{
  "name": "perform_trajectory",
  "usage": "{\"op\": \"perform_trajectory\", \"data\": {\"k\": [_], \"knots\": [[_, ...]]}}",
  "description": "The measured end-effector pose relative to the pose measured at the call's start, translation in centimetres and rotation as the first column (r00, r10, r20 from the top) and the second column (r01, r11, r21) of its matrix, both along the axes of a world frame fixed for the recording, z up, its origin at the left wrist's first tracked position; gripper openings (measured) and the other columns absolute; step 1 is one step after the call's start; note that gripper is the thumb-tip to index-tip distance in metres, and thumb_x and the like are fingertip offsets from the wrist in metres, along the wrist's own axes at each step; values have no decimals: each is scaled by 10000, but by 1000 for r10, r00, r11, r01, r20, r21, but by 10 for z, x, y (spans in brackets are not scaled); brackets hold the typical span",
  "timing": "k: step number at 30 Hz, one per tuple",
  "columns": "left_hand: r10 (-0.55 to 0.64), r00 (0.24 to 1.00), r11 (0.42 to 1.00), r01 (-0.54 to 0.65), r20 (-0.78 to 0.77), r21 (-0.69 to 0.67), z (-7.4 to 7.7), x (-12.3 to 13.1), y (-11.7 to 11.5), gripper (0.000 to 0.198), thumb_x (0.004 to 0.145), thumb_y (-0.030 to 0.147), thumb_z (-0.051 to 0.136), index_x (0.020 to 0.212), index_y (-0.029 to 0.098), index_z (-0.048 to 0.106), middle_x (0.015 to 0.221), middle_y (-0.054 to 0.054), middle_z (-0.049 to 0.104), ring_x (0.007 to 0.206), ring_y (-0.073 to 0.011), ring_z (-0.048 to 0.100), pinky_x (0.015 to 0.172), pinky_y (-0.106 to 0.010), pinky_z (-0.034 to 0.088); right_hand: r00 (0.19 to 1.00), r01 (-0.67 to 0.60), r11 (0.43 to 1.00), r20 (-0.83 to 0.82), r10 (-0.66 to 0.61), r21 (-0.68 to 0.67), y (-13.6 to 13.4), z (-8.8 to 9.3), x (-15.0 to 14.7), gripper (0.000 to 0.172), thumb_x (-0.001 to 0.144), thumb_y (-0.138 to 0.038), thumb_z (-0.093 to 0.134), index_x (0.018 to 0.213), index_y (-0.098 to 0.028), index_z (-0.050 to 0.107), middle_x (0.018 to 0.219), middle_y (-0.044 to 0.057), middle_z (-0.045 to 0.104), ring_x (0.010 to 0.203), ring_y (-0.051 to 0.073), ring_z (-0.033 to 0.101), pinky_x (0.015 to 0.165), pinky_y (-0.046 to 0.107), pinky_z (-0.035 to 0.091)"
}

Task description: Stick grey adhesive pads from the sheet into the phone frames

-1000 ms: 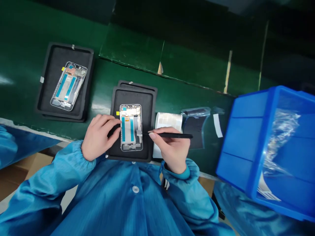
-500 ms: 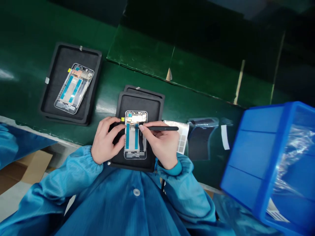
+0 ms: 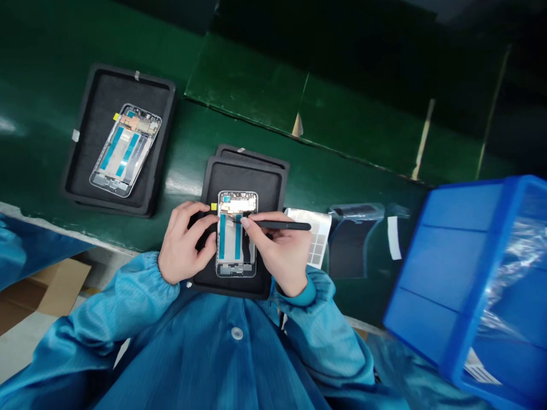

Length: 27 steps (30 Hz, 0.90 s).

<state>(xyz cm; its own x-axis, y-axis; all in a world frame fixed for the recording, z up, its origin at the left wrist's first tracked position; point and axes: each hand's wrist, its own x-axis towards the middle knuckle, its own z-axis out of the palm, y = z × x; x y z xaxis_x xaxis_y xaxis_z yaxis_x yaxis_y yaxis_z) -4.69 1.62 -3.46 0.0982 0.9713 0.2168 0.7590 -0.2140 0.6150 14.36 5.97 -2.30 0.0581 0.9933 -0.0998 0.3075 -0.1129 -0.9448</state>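
Note:
An opened phone (image 3: 231,242) lies in a black foam tray (image 3: 264,175) in front of me, its circuit board at the top and two blue strips down its middle. My right hand (image 3: 284,247) pinches slim black tweezers (image 3: 284,225), held almost level. Their tip points left over the phone's upper middle, by a small pale piece (image 3: 229,220). At the phone's left edge rests my left hand (image 3: 186,242), fingers curved and apart, fingertips close to the frame. Whether they touch it I cannot tell. A yellow tab (image 3: 214,206) sticks out beside its fingertips.
Another opened phone (image 3: 126,149) lies tilted in a stacked black tray (image 3: 81,165) at left. Right of my hand are a sheet of pale labels (image 3: 318,242), a dark film piece (image 3: 351,245) and a white strip (image 3: 394,238). A blue bin (image 3: 444,245) holds clear plastic.
My view has shifted slightly, so the left tray and the blue bin sit a little farther out. Both hands and the tweezers keep nearly the same pose over the phone.

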Motion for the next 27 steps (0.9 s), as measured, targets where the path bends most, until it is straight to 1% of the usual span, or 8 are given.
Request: {"op": "perform_trajectory", "data": {"k": [9, 17, 22, 27], "knots": [[-17, 1000, 1000, 17, 1, 25, 0, -1, 1, 300, 870, 185, 592, 1162, 215, 657, 1262, -121, 577, 1214, -291, 523, 1062, -500, 467, 1000, -5, 1000, -5, 5, -18, 0, -2, 1, 123, 778, -319, 826, 816, -219, 766, 727, 16, 758, 604, 162, 687, 531, 273, 572], [-21, 1000, 999, 22, -14, 37, 2, 0, 1, 296, 865, 164, 598, 1153, 204, 654, 1249, -125, 581, 1203, -292, 527, 1051, -495, 471, 1000, -7, 1000, -12, 7, -22, 0, 0, 0, 122, 769, -311, 831, 812, -217, 766, 710, 15, 756, 590, 155, 680, 523, 263, 564], [-24, 1000, 998, 25, -13, 64, -1, -1, 1, 295, 856, 160, 612, 1146, 181, 664, 1242, -132, 585, 1198, -295, 528, 1055, -490, 469, 1000, -9, 1000, -11, 8, -22, 0, -1, 0, 131, 766, -313, 831, 812, -211, 762, 723, 16, 757, 630, 164, 698, 552, 268, 576], [-30, 999, 997, 31, -13, 70, -3, -1, 1, 295, 851, 154, 624, 1142, 164, 669, 1247, -138, 582, 1195, -296, 525, 1055, -486, 466, 1000, -10, 1000, 4, 10, -19, 1, 1, -1, 124, 767, -311, 826, 802, -212, 760, 708, 12, 752, 610, 159, 689, 550, 270, 575]]}}
